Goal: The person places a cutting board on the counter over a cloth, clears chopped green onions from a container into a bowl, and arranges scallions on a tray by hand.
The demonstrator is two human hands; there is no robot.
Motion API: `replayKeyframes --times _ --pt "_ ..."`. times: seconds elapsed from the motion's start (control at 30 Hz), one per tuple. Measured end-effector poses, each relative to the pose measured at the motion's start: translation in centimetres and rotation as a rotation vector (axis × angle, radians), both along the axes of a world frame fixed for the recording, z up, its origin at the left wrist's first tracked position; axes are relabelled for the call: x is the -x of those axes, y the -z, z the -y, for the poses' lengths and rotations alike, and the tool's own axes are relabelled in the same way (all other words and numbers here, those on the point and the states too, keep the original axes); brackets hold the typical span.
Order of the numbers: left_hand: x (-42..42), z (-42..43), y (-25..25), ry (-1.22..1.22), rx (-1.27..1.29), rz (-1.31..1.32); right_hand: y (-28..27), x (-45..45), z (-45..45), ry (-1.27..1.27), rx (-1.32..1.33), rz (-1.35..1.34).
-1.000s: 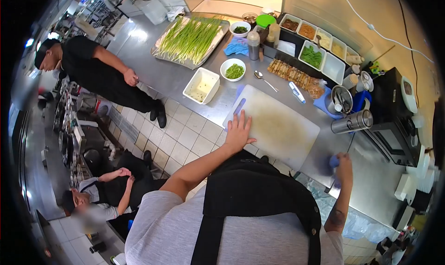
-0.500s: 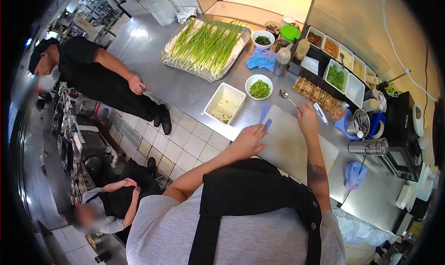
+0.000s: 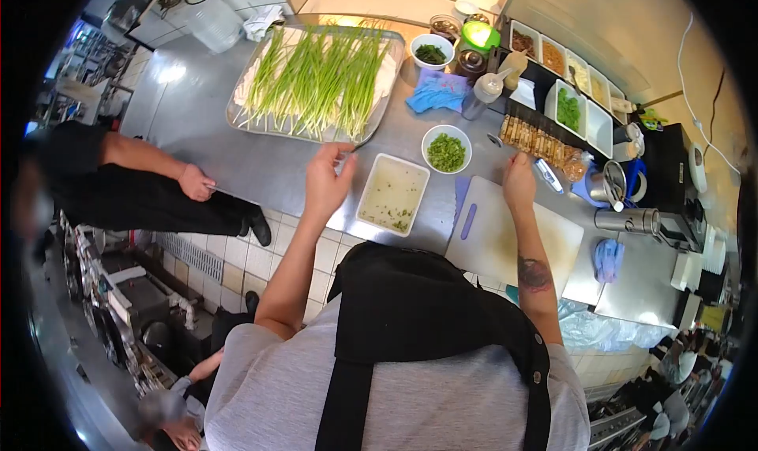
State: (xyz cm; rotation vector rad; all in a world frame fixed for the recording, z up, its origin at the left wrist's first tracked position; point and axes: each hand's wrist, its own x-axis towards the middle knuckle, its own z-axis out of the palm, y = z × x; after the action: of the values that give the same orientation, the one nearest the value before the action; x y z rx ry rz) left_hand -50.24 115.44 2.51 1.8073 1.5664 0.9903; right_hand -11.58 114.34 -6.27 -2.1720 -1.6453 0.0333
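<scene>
My left hand (image 3: pixel 327 181) is raised over the counter's near edge, its thumb apart from the fingers and nothing visible in it. Just right of it stands a white rectangular container (image 3: pixel 393 194) with a few green bits on its bottom. My right hand (image 3: pixel 519 181) is closed around a metal spoon (image 3: pixel 494 141), of which only the bowl end shows past the fingers. Between the hands sits a white bowl of chopped green onion (image 3: pixel 447 152). A white cutting board (image 3: pixel 505 222) with a purple handle slot lies below my right hand.
A metal tray (image 3: pixel 237 123) of long green stalks fills the counter's far left. Blue cloth (image 3: pixel 439 92), a squeeze bottle (image 3: pixel 483 96) and topping containers (image 3: pixel 570 108) line the back. A steel flask (image 3: pixel 628 220) lies at right. A co-worker's hand (image 3: pixel 196 183) touches the left edge.
My left hand has left the cutting board and moved left, past the white container. My right hand stays closed on the spoon, whose bowl shows less now. The view has shifted.
</scene>
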Motion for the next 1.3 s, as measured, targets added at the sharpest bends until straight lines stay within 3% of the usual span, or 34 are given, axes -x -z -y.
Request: replayKeyframes --times 0.1,0.2,0.27,0.37,0.47,0.77,0.87,1.0,1.2,1.3 --pt "-1.0 -4.3 1.4 0.071 0.128 0.087 -1.4 2.5 0.7 0.054 -0.156 -0.202" --pt "-5.6 -6.2 1.6 0.31 -0.178 -0.085 -2.7 5.3 2.2 0.129 -0.26 -0.464" --pt "-9.7 -6.1 0.6 0.535 -0.004 -0.153 -1.7 6.2 3.3 0.177 -0.249 -0.59" --pt "-14.6 -4.6 0.7 0.562 0.069 -0.615 -3.2 7.3 4.2 0.198 -0.166 -0.637" --pt "-16.4 -7.0 2.7 0.641 0.147 -0.612 -4.0 7.3 3.9 0.062 -0.315 -0.514" --pt "-14.2 -13.1 5.1 0.484 -0.032 -0.459 -5.1 8.7 -0.5 -0.073 -0.248 -0.357" --pt "-11.7 -12.5 5.1 0.422 -0.138 -0.22 -4.3 10.1 -3.4 -0.194 -0.308 -0.207" --pt "-6.7 -11.5 5.7 0.289 -0.145 0.005 -3.7 11.3 -6.2 -0.28 -0.196 -0.029" --pt "5.1 -9.9 6.3 -0.208 -0.226 -0.053 -5.3 13.1 -6.1 -0.268 -0.121 0.096" --pt "10.2 -8.6 7.8 -0.418 -0.237 -0.287 -5.6 13.6 -5.0 -0.266 -0.191 0.013"
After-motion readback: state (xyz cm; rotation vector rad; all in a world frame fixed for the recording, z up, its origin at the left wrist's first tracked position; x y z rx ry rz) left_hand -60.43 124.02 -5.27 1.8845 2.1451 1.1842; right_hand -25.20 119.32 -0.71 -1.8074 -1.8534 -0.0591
